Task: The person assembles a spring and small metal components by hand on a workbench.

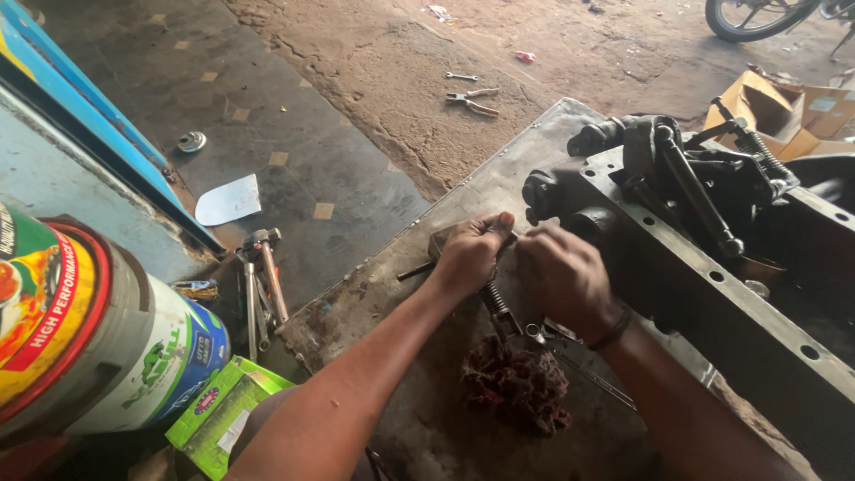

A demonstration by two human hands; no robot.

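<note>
My left hand [470,254] is clenched around a dark metal tool whose thin end [415,271] sticks out to the left over a greasy metal plate [419,392]. My right hand [563,278] is curled right beside it, fingers closed on a small part I cannot make out. Both hands work against the side of a black engine block [695,223]. Below my hands lies a coil spring [495,303], and a dark red rag [517,385] sits near my forearms.
Paint cans [89,338] and a green box [218,411] stand at the left. A tool [260,285] leans by the plate's edge. Pliers [472,100] and a wrench lie on the dirt floor. Cardboard boxes [784,111] and a motorbike wheel [757,16] are at the top right.
</note>
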